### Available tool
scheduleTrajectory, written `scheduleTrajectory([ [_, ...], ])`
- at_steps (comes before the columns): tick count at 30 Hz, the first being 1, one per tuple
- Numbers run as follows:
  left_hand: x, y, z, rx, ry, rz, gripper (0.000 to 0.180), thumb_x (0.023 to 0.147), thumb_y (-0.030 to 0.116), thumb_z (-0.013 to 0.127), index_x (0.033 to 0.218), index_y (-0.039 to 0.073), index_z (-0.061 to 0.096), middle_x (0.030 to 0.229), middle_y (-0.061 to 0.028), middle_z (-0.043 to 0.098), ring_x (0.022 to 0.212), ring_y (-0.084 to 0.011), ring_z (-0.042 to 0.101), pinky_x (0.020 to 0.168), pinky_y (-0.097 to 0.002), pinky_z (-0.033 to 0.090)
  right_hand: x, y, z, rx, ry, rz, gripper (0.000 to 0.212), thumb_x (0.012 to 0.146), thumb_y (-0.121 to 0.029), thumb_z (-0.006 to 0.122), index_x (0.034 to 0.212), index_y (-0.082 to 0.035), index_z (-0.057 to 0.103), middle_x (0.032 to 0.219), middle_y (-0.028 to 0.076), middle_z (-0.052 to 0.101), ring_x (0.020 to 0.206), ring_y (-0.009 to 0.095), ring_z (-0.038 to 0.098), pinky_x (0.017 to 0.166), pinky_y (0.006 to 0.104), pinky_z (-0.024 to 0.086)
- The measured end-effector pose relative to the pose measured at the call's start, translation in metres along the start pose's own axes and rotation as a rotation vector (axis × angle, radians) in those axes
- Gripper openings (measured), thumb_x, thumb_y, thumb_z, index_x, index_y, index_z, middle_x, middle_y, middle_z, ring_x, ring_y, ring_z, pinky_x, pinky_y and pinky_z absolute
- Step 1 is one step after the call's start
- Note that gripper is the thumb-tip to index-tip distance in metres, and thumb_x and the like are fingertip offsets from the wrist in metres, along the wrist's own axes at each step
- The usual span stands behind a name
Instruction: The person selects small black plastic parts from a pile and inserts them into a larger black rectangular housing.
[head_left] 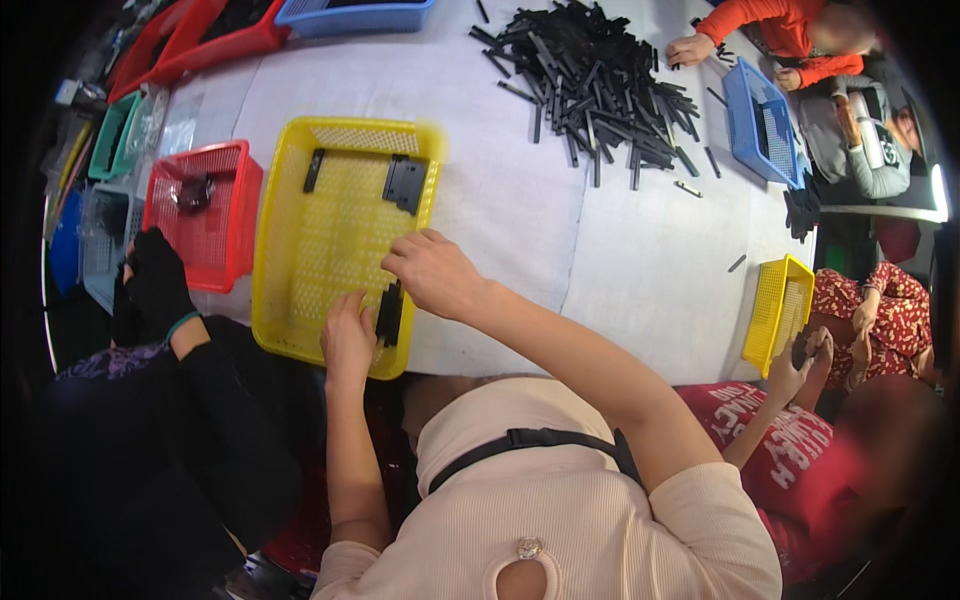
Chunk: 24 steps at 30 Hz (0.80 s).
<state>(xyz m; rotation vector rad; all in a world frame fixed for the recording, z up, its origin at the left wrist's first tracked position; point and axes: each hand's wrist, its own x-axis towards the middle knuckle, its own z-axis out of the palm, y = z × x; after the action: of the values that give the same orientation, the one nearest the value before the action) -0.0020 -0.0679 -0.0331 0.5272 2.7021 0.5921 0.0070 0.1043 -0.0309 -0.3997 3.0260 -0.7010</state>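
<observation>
My left hand (349, 338) is inside the near end of a yellow plastic basket (265, 220), its fingers bent and close together. Right beside its fingertips lies a small stack of black strips (389, 315), against the basket's right wall. My right hand (432, 272) reaches over that wall, fingers curled in a pinch just above the strips. Whatever either hand may hold is hidden by the fingers. Toward the far end of the basket are a flat group of black pieces (404, 184) on the right and a short black strip (314, 171) on the left.
A large heap of black strips (590, 85) covers the far table. Left of my basket stands a red basket (245, 215), with a co-worker's black-gloved hand (158, 270) beside it. Other people sit to the right, near a blue basket (742, 120) and another yellow basket (765, 310).
</observation>
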Motion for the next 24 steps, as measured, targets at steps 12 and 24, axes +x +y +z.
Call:
scheduleTrajectory([
  [12,0.060,0.137,0.048,-0.573,-0.057,0.395,0.018,0.083,0.003,0.049,0.099,0.001,0.058,0.085,-0.0092,0.061,0.073,-0.0158,0.059,0.064,-0.0253,0.047,-0.129,0.147,-0.016,0.301,0.469,0.732,0.011,0.075,-0.006,0.053,0.081,-0.008,0.063,0.083,0.008,0.059,0.079,0.027,0.057,0.066,0.0360,0.047],
  [24,0.072,0.121,0.153,-0.988,-0.558,-0.102,0.021,0.089,0.016,0.046,0.094,0.001,0.059,0.067,-0.0026,0.053,0.050,-0.0052,0.051,0.042,-0.0184,0.041,0.013,0.297,-0.060,-0.081,0.583,0.638,0.034,0.066,-0.011,0.063,0.100,-0.010,0.056,0.101,0.009,0.050,0.100,0.027,0.047,0.077,0.0411,0.042],
])
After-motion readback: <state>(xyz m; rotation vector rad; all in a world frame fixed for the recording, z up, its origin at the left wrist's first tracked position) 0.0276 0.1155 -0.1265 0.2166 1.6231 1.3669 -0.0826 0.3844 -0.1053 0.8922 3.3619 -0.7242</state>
